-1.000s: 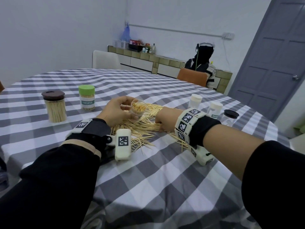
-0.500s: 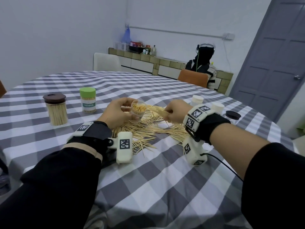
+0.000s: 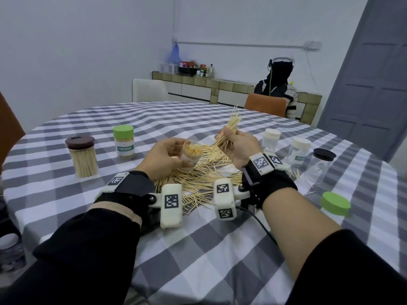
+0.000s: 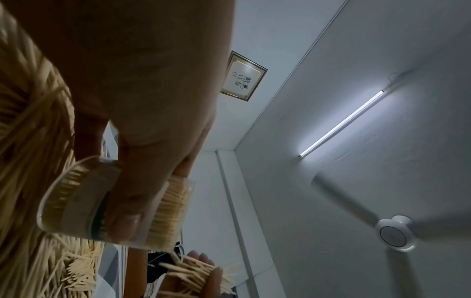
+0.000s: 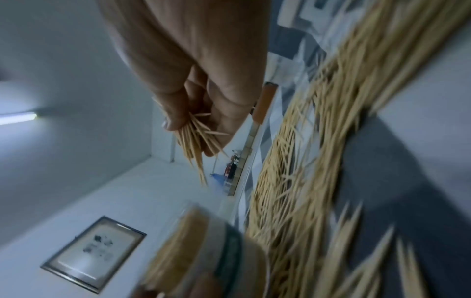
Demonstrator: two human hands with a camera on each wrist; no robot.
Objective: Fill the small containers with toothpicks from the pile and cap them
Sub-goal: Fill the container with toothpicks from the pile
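My left hand [image 3: 169,155] grips a small clear container [image 3: 192,155] packed with toothpicks, tilted with its open mouth toward the right, just above the toothpick pile [image 3: 204,177]. The left wrist view shows my thumb across that container [image 4: 114,203]. My right hand [image 3: 236,144] is raised above the pile and pinches a bunch of toothpicks [image 3: 230,128] that fans upward; in the right wrist view the bunch [image 5: 195,141] sticks out between thumb and fingers. The container's mouth [image 5: 193,248] appears blurred below it.
At left stand a brown-lidded jar [image 3: 82,158] and a green-capped jar [image 3: 123,142], both filled. At right are two white-capped containers [image 3: 271,139] [image 3: 300,151], a black-lidded empty one [image 3: 319,164] and a green cap [image 3: 335,203]. A person sits beyond the table by an orange chair [image 3: 265,104].
My right hand has lifted off the pile with a bunch of toothpicks and turned it upright. The left hand keeps the container in about the same place.
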